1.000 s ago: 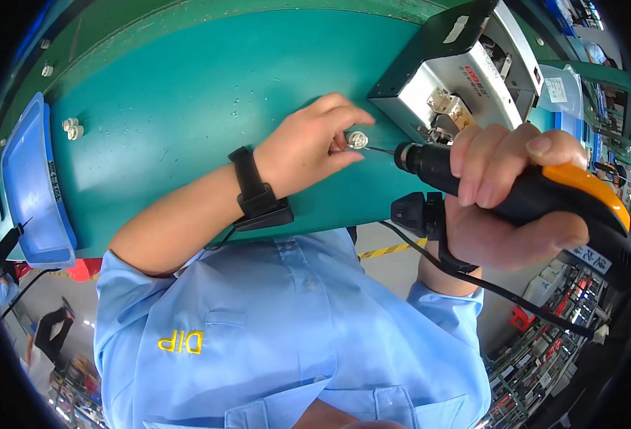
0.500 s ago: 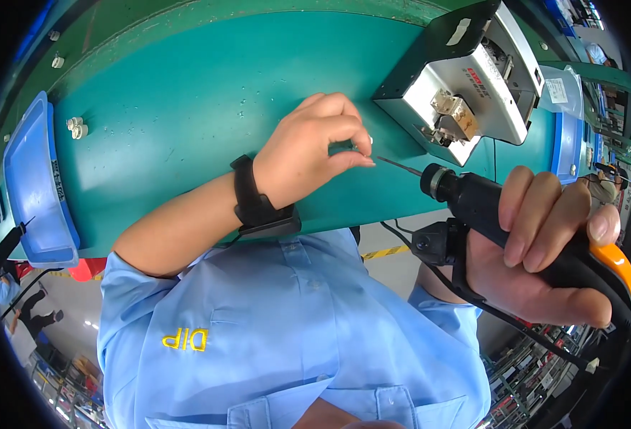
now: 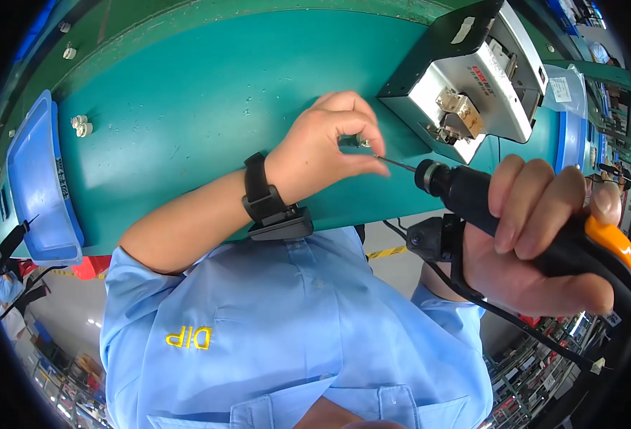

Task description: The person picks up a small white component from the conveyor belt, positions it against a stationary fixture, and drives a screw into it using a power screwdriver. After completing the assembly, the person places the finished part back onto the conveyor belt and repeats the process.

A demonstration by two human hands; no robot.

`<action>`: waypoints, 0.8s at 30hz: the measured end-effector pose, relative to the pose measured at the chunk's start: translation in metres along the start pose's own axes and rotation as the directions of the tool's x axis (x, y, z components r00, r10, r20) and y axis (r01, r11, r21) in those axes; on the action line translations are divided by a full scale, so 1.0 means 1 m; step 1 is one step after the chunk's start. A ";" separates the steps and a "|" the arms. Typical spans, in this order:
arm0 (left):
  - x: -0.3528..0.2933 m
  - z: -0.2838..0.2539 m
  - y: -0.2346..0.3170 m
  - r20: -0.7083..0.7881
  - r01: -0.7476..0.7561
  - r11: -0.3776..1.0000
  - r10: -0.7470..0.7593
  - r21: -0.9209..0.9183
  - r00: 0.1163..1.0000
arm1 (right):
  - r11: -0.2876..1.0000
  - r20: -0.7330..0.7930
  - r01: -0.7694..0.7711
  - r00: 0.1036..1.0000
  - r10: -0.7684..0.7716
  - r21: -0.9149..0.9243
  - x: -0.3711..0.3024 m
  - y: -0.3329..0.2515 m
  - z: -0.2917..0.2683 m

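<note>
My right hand [image 3: 544, 236] is wrapped round a black electric screwdriver [image 3: 465, 193] with an orange part at its rear. The thin bit points left, its tip between the thumb and forefinger of my left hand [image 3: 333, 139]. Those fingers are curled in a loose pinch around the tip. A tiny shiny piece [image 3: 363, 142] shows inside the curl; its kind is too small to make out. Just beyond my hands, on the green bench mat [image 3: 187, 93], stands a silver and black box-shaped machine [image 3: 465, 86] with a metal block at its front.
A blue tray [image 3: 40, 179] lies at the bench's left end, with small white round pieces [image 3: 82, 126] near it. Another blue bin [image 3: 571, 139] and a clear bag [image 3: 564, 89] are behind the machine on the right. A black cable [image 3: 523, 325] hangs by my right wrist.
My left hand has shifted right and its pinch has loosened slightly. The screwdriver has come a little left, so its bit tip now lies between the fingertips.
</note>
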State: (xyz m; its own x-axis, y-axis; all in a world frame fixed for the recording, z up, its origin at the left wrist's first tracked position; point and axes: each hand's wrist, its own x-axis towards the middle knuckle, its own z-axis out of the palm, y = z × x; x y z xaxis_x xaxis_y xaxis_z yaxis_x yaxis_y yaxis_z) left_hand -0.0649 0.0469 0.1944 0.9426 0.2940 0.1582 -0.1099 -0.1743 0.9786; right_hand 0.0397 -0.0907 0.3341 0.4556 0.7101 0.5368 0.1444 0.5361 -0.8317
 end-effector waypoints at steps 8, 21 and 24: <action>0.003 -0.001 -0.009 0.052 -0.109 0.927 0.097 0.359 0.994 | 0.997 -0.016 0.061 0.998 -0.062 -0.054 -0.005 0.032 -0.014; 0.003 -0.001 -0.011 0.082 -0.085 0.931 0.059 0.355 0.995 | 0.996 -0.045 0.035 0.998 -0.039 -0.084 -0.009 0.051 -0.006; 0.002 -0.001 -0.012 0.074 -0.099 0.934 0.078 0.344 0.994 | 0.996 0.012 0.033 0.999 -0.032 -0.077 -0.008 0.046 -0.007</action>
State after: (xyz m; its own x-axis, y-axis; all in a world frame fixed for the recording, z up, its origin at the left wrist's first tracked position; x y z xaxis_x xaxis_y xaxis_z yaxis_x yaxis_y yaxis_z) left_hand -0.0618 0.0510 0.1834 0.9517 0.2094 0.2243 -0.0877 -0.5148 0.8528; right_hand 0.0491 -0.0754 0.2902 0.4403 0.6980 0.5647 0.2265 0.5223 -0.8222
